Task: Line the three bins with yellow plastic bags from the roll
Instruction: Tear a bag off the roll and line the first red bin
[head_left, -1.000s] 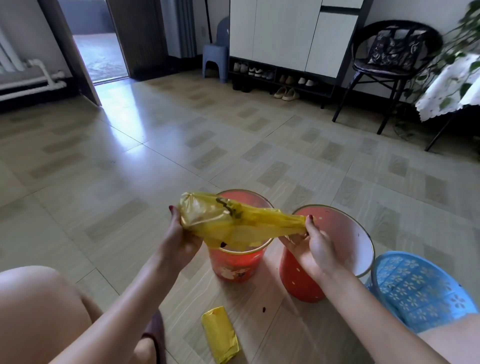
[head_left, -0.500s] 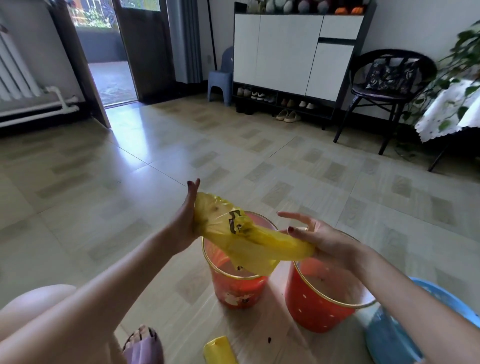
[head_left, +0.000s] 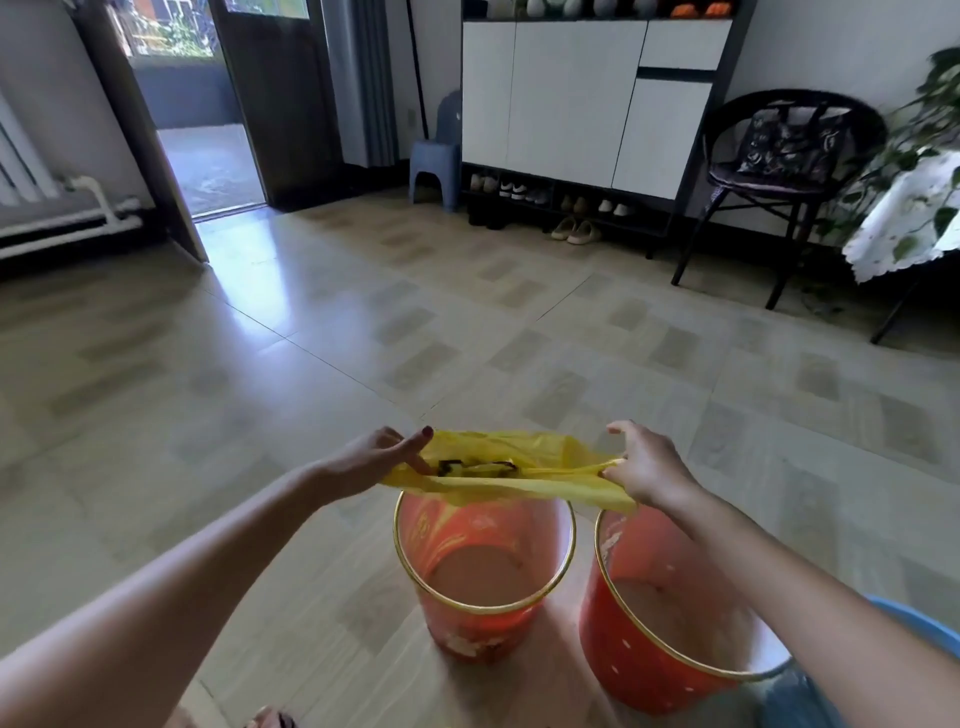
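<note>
A yellow plastic bag (head_left: 511, 470) with black print is stretched flat between my two hands, above the far rim of the left orange bin (head_left: 485, 597). My left hand (head_left: 374, 460) pinches its left end, and my right hand (head_left: 641, 467) grips its right end. A second, larger orange bin (head_left: 654, 629) with a gold rim stands to the right, unlined. Only a sliver of the blue bin (head_left: 930, 631) shows at the right edge. The roll is out of view.
Tiled floor stretches ahead. A white shoe cabinet (head_left: 587, 98) with shoes beneath stands at the back, beside a blue stool (head_left: 434, 166). A black chair (head_left: 779, 171) and a cloth-covered table (head_left: 904, 218) are at the right. An open door (head_left: 208, 145) is at back left.
Both hands have spread apart and pulled the crumpled bag out into a flat, wide band over the left bin. The view has tilted up, and the roll on the floor has dropped out of sight.
</note>
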